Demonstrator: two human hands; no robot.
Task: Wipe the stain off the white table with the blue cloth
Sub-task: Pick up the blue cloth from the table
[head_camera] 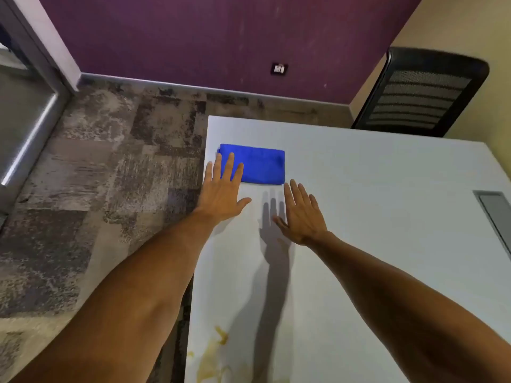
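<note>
A yellow-brown stain [213,355] marks the near edge of the white table [359,217]. Farther out, both hands are flat and released: the left hand [222,189] overlaps the folded blue cloth [260,165], the right hand [301,214] is just short of it.

No readable text anywhere — the blue cloth [257,164] (plain) and white table [359,189] bear none.
</note>
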